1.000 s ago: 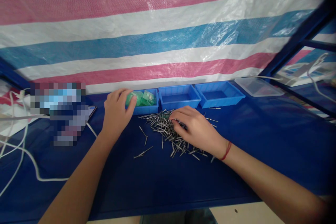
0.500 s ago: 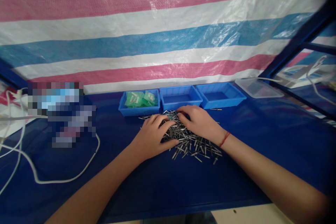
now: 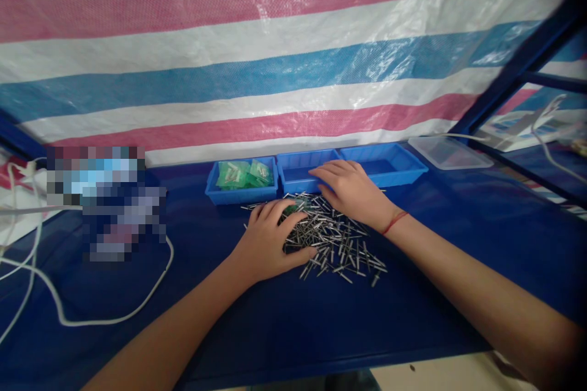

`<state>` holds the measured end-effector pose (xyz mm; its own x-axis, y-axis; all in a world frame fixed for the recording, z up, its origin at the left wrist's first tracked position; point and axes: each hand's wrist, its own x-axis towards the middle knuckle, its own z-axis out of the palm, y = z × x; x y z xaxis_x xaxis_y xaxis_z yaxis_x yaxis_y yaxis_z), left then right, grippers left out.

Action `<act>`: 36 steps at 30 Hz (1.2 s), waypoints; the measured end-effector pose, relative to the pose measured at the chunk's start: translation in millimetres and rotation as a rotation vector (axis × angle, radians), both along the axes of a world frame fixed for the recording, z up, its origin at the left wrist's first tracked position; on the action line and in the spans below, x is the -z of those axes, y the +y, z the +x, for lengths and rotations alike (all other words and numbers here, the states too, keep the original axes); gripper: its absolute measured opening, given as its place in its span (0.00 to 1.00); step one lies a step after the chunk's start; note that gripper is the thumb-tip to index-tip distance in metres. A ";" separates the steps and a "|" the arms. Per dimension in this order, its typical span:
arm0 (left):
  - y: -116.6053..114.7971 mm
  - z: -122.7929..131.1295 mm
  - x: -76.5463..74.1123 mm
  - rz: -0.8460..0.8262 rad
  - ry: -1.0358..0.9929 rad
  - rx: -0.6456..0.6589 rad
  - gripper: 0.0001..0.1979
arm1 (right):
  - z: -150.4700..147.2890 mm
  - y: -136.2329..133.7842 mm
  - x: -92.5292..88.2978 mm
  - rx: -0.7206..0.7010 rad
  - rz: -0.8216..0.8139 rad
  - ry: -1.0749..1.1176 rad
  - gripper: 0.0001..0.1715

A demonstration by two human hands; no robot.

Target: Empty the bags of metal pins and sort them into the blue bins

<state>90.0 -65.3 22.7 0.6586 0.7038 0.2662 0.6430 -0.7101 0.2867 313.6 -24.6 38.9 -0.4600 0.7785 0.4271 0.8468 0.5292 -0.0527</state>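
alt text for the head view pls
A left hand rests on a pile of metal pins on a blue table, while the right hand lies at the front edge of the middle blue tray. The left tray holds green packets.

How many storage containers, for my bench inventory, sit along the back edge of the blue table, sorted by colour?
Blue rectangular plastic trays: 3
Clear shallow plastic container: 1
Total: 4
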 end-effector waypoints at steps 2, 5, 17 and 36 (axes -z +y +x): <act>0.0 0.2 -2.1 0.004 -0.003 0.007 0.26 | 3.5 5.7 3.6 -0.029 -0.065 -0.007 0.16; 0.2 0.4 -3.1 0.011 -0.007 0.011 0.25 | 6.0 6.0 7.0 -0.069 -0.115 0.036 0.16; 3.5 -0.4 1.6 0.031 0.043 -0.078 0.27 | 2.2 3.9 7.3 -0.005 -0.041 0.016 0.18; 5.2 -0.6 -1.6 0.008 0.065 -0.063 0.24 | 3.2 18.5 3.6 0.079 -0.029 -0.024 0.20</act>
